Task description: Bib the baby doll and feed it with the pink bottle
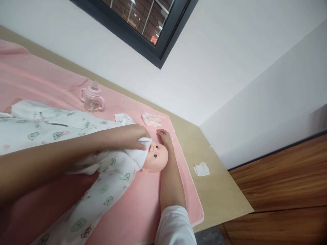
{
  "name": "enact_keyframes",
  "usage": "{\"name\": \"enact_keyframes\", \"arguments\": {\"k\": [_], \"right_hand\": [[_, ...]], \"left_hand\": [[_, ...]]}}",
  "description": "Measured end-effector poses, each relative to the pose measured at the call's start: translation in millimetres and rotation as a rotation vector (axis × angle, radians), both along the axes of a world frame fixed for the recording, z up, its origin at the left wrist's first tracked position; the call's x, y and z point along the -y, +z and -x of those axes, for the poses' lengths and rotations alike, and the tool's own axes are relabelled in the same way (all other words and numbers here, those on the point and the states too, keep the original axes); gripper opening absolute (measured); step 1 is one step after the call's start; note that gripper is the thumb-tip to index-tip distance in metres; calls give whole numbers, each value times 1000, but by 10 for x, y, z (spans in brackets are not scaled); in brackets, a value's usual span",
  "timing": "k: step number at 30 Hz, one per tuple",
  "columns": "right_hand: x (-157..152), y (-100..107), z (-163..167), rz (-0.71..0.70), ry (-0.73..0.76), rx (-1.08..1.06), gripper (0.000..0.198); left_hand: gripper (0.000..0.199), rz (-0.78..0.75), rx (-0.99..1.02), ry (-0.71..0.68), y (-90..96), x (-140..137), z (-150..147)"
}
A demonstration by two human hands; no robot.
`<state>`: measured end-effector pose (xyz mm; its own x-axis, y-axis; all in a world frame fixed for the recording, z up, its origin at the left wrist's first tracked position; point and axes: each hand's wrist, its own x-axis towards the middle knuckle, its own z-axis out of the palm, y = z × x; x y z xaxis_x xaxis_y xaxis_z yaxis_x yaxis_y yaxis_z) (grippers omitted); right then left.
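Note:
A bald baby doll (159,162) lies on its back, dressed in a white outfit (102,189) printed with green animals. My left hand (138,134) reaches across its chest. Its fingers are closed on a white cloth (145,140) at the doll's mouth and chin; whether the cloth is separate from the white collar, I cannot tell. My right hand (165,137) rests past the top of the doll's head, fingers loosely stretched out and holding nothing visible. The right forearm curves close around the head. A clear plastic packet (152,119) lies just beyond the right fingertips.
A pink-lidded baby bottle (92,99) with two handles stands on the pink blanket (127,207). On the bare tan tabletop (217,194) lies a crumpled white tissue (201,168). A white wall and dark-framed window (159,56) border the far side; wooden panels (281,183) stand at right.

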<state>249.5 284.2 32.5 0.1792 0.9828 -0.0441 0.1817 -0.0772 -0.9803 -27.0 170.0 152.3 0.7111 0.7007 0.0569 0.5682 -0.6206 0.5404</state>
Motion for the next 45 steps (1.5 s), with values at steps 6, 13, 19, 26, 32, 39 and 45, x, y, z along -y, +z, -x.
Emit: {"name": "enact_keyframes", "arguments": {"k": [6, 13, 19, 26, 32, 39, 45], "right_hand": [[10, -1, -8, -5, -9, 3, 9], [14, 5, -16, -12, -7, 27, 10], [-6, -7, -16, -6, -8, 55, 12], [-61, -18, 15, 1, -22, 80, 17], [10, -8, 38, -25, -27, 84, 15], [-12, 3, 33, 8, -15, 116, 23], [-20, -21, 31, 28, 6, 133, 40]], "left_hand": [[16, -5, -21, 4, 15, 1, -1], [21, -36, -31, 10, 49, 5, 9], [19, -62, -19, 6, 13, -23, 22], [15, -158, -59, 37, 13, -1, 6], [13, -175, -30, 26, 1, -7, -10], [16, -228, -15, 18, -27, -38, -45], [14, -242, 58, 7, -64, -75, -49]]}}
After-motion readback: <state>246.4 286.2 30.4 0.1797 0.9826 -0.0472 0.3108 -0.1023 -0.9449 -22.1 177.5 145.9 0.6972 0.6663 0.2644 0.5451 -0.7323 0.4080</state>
